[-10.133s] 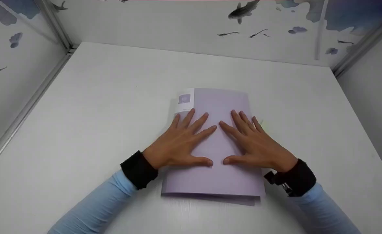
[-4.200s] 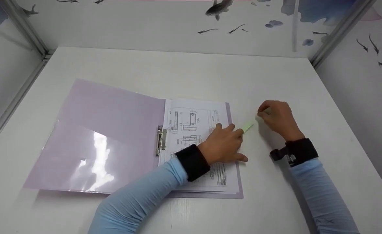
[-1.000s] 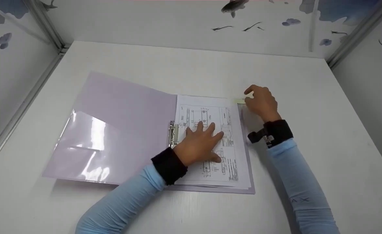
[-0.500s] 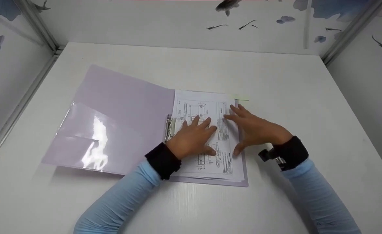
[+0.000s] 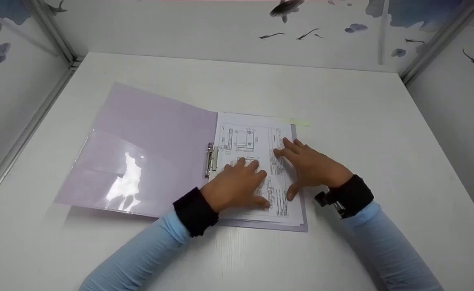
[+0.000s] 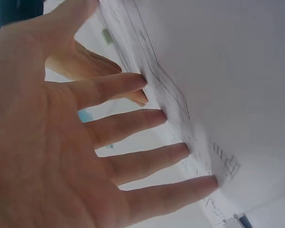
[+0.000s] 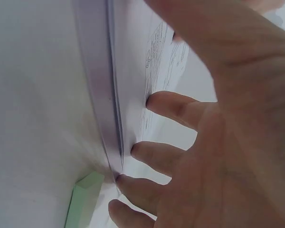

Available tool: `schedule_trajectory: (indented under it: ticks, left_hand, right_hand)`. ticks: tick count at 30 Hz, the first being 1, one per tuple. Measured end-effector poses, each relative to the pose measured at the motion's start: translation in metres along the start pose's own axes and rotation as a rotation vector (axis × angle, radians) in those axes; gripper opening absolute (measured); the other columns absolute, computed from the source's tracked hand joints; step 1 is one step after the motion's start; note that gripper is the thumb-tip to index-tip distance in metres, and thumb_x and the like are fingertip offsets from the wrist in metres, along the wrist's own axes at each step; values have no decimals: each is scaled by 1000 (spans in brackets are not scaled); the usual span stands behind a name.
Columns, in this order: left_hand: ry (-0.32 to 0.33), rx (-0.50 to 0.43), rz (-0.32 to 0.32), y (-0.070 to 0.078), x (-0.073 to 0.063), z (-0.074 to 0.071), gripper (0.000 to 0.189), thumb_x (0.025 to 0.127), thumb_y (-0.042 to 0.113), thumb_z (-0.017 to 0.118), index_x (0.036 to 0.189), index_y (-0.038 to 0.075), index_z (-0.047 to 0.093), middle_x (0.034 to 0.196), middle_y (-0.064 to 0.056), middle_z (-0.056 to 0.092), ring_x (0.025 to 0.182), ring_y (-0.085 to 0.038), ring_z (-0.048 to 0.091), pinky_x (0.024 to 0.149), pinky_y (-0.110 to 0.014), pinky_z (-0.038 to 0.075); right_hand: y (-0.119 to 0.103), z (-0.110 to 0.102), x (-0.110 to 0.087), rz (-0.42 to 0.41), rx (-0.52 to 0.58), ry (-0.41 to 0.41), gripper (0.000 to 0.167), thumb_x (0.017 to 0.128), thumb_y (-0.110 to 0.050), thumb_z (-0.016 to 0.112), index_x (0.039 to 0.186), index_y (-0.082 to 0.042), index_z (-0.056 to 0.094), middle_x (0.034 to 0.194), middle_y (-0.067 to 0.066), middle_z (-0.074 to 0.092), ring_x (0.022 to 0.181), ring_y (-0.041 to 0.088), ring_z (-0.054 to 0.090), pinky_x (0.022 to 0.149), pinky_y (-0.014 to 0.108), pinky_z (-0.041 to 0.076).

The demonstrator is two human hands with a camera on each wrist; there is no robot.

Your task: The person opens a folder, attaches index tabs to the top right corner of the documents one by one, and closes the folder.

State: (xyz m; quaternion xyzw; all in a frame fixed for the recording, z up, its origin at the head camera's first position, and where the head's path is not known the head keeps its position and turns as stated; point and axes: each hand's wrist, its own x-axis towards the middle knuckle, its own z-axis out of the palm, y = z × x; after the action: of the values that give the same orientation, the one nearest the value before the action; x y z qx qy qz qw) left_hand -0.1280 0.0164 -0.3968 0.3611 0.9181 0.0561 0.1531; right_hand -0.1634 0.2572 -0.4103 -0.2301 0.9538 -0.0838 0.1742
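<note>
A light purple folder [image 5: 160, 153] lies spread on the table, its cover turned to the left. On its right side sits a stack of white sheets [image 5: 257, 120] printed with technical drawings. My left hand [image 5: 235, 186] rests on the top sheet with spread fingers, fingertips touching the paper in the left wrist view. At the stack's right edge my right hand [image 5: 313, 165] touches the sheets with fingers spread, thumb near the lower right. A pale green sticky tab [image 5: 299, 122] juts out past the upper right corner; the right wrist view shows the green tab [image 7: 85, 197] beyond the fingertips.
A metal clip [image 5: 210, 159] stands along the folder's spine, left of the sheets. The clear pocket [image 5: 103, 161] on the cover reflects light. White panels with fish pictures [image 5: 285, 10] enclose the white table [image 5: 140, 258] at the back and sides.
Earlier the folder was closed; now it lies opened. The green tab moved from off the right edge to the upper right corner. My right hand left it and came down to the sheets' edge.
</note>
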Motion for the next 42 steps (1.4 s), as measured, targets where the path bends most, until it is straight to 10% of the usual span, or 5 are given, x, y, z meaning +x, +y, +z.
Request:
schedule_trajectory:
  ticks: [9, 25, 34, 39, 42]
  left_hand:
    - [137, 47, 112, 2, -39, 15, 76, 85, 58, 79, 139, 8, 57, 114, -8, 67, 95, -25, 60, 82, -36, 55]
    - [200, 65, 198, -7, -46, 18, 42, 91, 40, 79, 117, 9, 70, 100, -6, 68, 84, -20, 61, 76, -32, 54]
    - [444, 228, 193, 1, -61, 29, 6, 91, 12, 69, 86, 10, 72, 73, -2, 64, 62, -18, 59, 48, -29, 46]
    - [575, -10, 112, 0, -71, 26, 14, 87, 4, 68, 75, 8, 64, 59, 0, 58, 50, -8, 42, 46, -20, 29]
    - [652, -217, 48, -5, -77, 24, 14, 82, -1, 67, 73, 7, 61, 58, 1, 60, 50, -4, 34, 47, -16, 25]
  right_hand:
    - [-3, 2, 2, 31, -3, 95, 92, 67, -47, 94, 143, -14, 56, 165, 18, 37, 152, 47, 34, 123, 60, 29]
    - [-1, 6, 9, 15, -76, 261, 79, 68, -62, 88, 122, -11, 61, 131, 11, 63, 123, 40, 59, 109, 55, 46]
    - [10, -14, 1, 58, 93, 313, 59, 101, -55, 58, 137, -8, 54, 143, 18, 56, 104, 35, 66, 90, 52, 55]
    - [22, -27, -12, 102, 6, 524, 25, 107, -21, 57, 120, -2, 63, 123, 22, 64, 87, 35, 64, 70, 50, 53]
    - [22, -25, -12, 89, 22, 448, 28, 100, -19, 68, 121, -1, 67, 132, 23, 61, 108, 39, 63, 84, 54, 56]
